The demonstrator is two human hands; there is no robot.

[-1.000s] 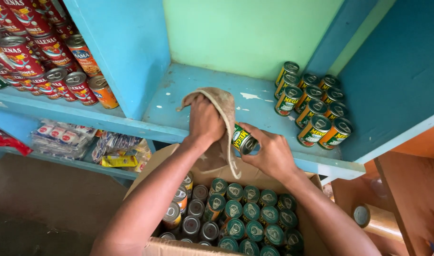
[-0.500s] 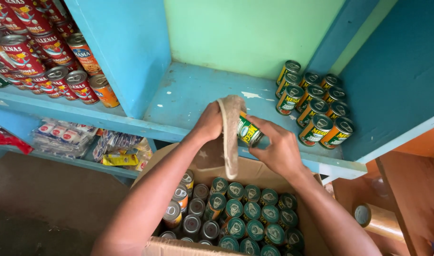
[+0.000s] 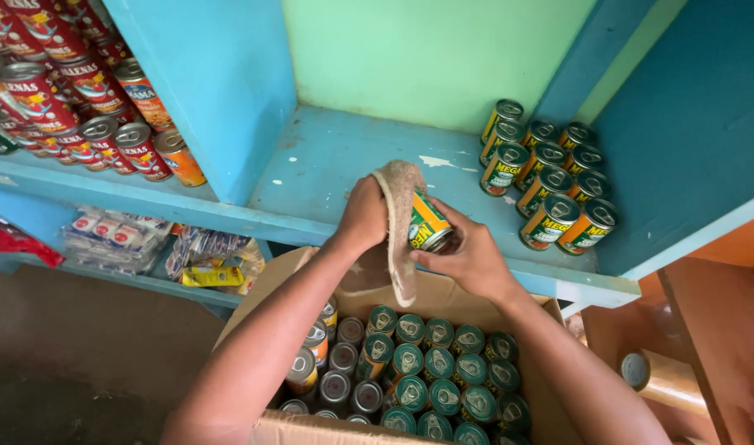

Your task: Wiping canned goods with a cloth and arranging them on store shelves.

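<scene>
Can point(image 3: 429, 224) with a green-and-yellow label, shown held tilted above the front edge of the blue shelf point(image 3: 344, 165) and just over the open cardboard box point(image 3: 311, 424). It is gripped by the right hand point(image 3: 469, 259), whose fingers are closed around its lower end. A beige cloth point(image 3: 397, 222) is pressed against the can's left side by the left hand point(image 3: 362, 216) — the fingers are curled shut on the cloth, which is draped over the can's top and hangs down between the two hands. Below, the box is seen packed with upright cans point(image 3: 430, 363) bearing green lids, with a few silver-topped ones at its left. At the shelf's back right corner a cluster of matching cans point(image 3: 550, 177) is stacked on its sides — well apart from the hands. Red-labelled cans point(image 3: 56, 99) are piled in the neighbouring compartment to the left.
</scene>
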